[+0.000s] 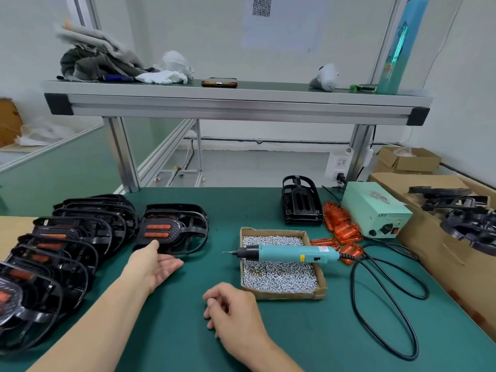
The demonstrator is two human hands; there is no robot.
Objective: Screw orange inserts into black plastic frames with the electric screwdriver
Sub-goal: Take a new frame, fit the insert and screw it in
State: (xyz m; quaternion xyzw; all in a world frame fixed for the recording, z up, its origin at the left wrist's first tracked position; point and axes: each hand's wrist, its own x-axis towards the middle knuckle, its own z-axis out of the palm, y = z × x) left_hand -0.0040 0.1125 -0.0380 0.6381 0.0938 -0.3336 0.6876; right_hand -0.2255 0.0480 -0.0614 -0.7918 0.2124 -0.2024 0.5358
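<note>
A black plastic frame [174, 229] with two orange inserts lies on the green mat, left of centre. My left hand [154, 267] lies palm up just in front of it, thumb near its front edge, fingers straight and holding nothing. My right hand [232, 312] rests on the mat near the front, fingers loosely curled, empty. The teal electric screwdriver [290, 254] lies across a cardboard tray of screws [279, 269], tip pointing left. Loose orange inserts [339, 224] are piled right of the tray. An empty black frame [302, 201] stands behind them.
Several finished frames [56, 253] overlap in a row along the left. The screwdriver's power box [375, 210] and its black cable [389, 299] occupy the right. A cardboard box holding more black frames [461, 218] stands at the far right. A shelf [236, 103] spans overhead.
</note>
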